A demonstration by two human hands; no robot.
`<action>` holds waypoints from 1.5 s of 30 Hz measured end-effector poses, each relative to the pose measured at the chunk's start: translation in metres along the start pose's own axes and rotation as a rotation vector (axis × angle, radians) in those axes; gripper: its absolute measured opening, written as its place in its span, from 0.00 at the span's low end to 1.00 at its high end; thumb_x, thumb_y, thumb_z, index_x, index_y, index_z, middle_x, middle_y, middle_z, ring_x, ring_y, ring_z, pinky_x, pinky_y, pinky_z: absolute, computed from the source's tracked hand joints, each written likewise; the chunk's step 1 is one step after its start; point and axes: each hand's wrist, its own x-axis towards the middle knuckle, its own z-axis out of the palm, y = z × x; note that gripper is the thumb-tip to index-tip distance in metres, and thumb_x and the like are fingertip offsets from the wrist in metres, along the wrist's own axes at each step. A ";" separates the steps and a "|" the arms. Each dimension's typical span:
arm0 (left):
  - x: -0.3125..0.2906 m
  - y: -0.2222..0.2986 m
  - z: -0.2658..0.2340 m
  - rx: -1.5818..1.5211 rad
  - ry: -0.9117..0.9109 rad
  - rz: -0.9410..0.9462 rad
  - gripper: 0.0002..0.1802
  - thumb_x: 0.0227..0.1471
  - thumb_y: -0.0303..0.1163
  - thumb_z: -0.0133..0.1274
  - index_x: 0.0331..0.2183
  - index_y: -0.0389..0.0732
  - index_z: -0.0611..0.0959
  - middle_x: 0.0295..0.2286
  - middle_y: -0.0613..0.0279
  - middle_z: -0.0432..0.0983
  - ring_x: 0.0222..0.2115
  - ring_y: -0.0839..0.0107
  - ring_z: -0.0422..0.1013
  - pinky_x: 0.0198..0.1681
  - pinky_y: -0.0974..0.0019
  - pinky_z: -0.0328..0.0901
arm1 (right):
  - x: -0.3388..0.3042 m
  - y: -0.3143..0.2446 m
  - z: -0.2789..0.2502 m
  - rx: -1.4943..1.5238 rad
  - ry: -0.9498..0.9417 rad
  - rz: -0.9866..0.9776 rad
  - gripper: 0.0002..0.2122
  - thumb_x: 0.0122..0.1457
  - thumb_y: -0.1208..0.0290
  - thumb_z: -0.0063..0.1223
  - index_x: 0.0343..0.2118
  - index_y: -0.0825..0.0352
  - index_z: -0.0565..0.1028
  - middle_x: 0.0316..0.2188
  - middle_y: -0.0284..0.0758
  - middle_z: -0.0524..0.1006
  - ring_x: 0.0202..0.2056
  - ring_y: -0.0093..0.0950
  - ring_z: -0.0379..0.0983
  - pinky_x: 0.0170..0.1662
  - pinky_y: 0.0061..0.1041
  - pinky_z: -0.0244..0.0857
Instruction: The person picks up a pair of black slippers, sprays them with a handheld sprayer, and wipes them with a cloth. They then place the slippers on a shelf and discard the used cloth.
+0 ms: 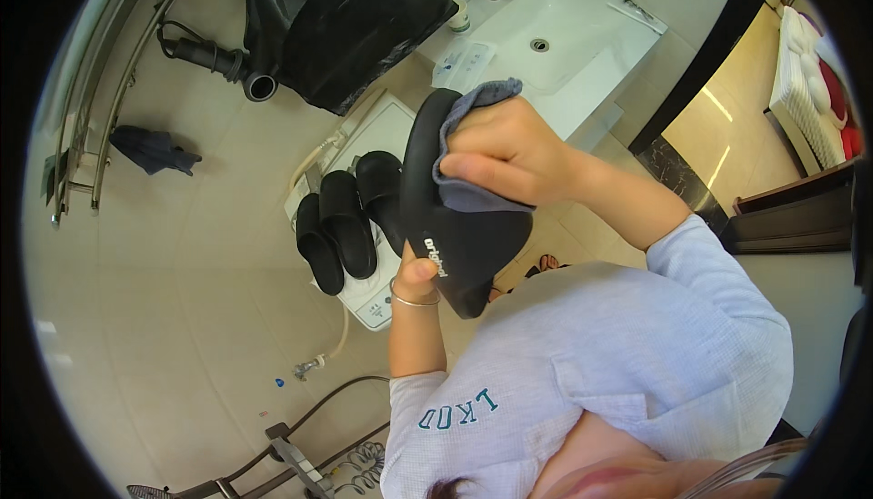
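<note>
While the left hand (416,274) grips a black slipper (455,217) from below, the right hand (505,154) presses a grey cloth (473,192) against it, fingers closed, above three slippers (350,217) on the toilet lid (386,131).

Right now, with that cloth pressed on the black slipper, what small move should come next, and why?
Probably a short wipe down the slipper toward its lower end. The right hand presses the grey cloth against its upper half, while the left hand holds the lower end, so the lower part looks unwiped. Three more slippers lie on the closed toilet lid behind.
</note>
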 end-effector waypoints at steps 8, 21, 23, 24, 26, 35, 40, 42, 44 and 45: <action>0.014 0.012 0.003 -0.069 -0.064 -0.033 0.47 0.49 0.61 0.49 0.58 0.33 0.65 0.55 0.51 0.67 0.54 0.61 0.66 0.58 0.61 0.60 | -0.014 0.044 0.027 0.373 0.396 0.397 0.15 0.55 0.65 0.62 0.43 0.64 0.74 0.36 0.26 0.76 0.41 0.18 0.70 0.47 0.19 0.63; 0.039 -0.039 -0.040 1.351 0.290 0.366 0.17 0.55 0.35 0.53 0.43 0.34 0.77 0.39 0.49 0.74 0.43 0.61 0.69 0.48 0.60 0.63 | -0.011 0.046 0.093 0.618 0.420 0.442 0.18 0.62 0.63 0.52 0.51 0.68 0.72 0.50 0.35 0.73 0.53 0.26 0.67 0.56 0.27 0.59; 0.035 -0.059 -0.051 0.592 0.422 0.615 0.13 0.57 0.35 0.51 0.39 0.35 0.75 0.34 0.51 0.72 0.33 0.62 0.69 0.40 0.62 0.64 | -0.031 0.038 0.131 0.294 0.264 0.195 0.17 0.60 0.65 0.55 0.50 0.67 0.73 0.52 0.39 0.72 0.54 0.34 0.66 0.58 0.32 0.60; 0.023 -0.047 -0.070 0.483 0.363 0.558 0.13 0.57 0.35 0.51 0.39 0.34 0.75 0.34 0.51 0.72 0.33 0.62 0.69 0.39 0.62 0.64 | -0.043 0.037 0.146 0.092 0.175 0.030 0.17 0.58 0.66 0.57 0.49 0.66 0.73 0.52 0.41 0.71 0.55 0.39 0.66 0.58 0.34 0.60; -0.002 -0.012 -0.108 0.258 0.262 0.443 0.13 0.57 0.34 0.51 0.38 0.33 0.74 0.34 0.50 0.72 0.33 0.61 0.69 0.38 0.64 0.64 | -0.069 0.037 0.169 0.191 0.087 -0.038 0.17 0.55 0.68 0.60 0.47 0.65 0.74 0.49 0.42 0.72 0.54 0.43 0.65 0.56 0.39 0.62; -0.093 0.046 -0.174 -0.014 0.179 0.449 0.15 0.59 0.38 0.49 0.37 0.34 0.75 0.30 0.59 0.70 0.31 0.66 0.69 0.31 0.70 0.66 | -0.148 0.055 0.177 0.557 -0.452 0.602 0.13 0.60 0.65 0.55 0.43 0.67 0.75 0.37 0.36 0.79 0.37 0.27 0.77 0.40 0.29 0.71; -0.145 0.029 -0.165 0.160 1.080 0.244 0.14 0.58 0.40 0.49 0.34 0.37 0.78 0.23 0.63 0.72 0.23 0.73 0.72 0.22 0.74 0.66 | -0.140 0.096 0.147 0.495 -0.006 1.020 0.17 0.62 0.63 0.53 0.49 0.69 0.74 0.34 0.32 0.79 0.36 0.18 0.72 0.39 0.19 0.67; -0.151 0.022 -0.165 0.205 1.186 0.180 0.14 0.58 0.40 0.48 0.32 0.39 0.78 0.20 0.65 0.71 0.20 0.75 0.70 0.20 0.76 0.64 | -0.124 0.114 0.145 0.447 0.232 0.945 0.18 0.62 0.63 0.54 0.49 0.71 0.74 0.35 0.32 0.78 0.37 0.18 0.71 0.41 0.19 0.66; -0.155 0.018 -0.164 0.241 1.259 0.151 0.14 0.58 0.40 0.47 0.31 0.39 0.79 0.17 0.67 0.70 0.17 0.77 0.68 0.19 0.76 0.63 | -0.107 0.130 0.146 0.235 0.359 0.858 0.19 0.62 0.64 0.54 0.49 0.74 0.73 0.36 0.33 0.78 0.37 0.18 0.71 0.42 0.18 0.65; -0.156 0.018 -0.164 0.241 1.260 0.138 0.15 0.59 0.41 0.46 0.31 0.39 0.79 0.18 0.67 0.71 0.17 0.78 0.68 0.19 0.77 0.62 | -0.099 0.137 0.148 0.254 0.408 0.837 0.19 0.61 0.64 0.55 0.50 0.73 0.73 0.35 0.33 0.78 0.38 0.19 0.71 0.44 0.19 0.65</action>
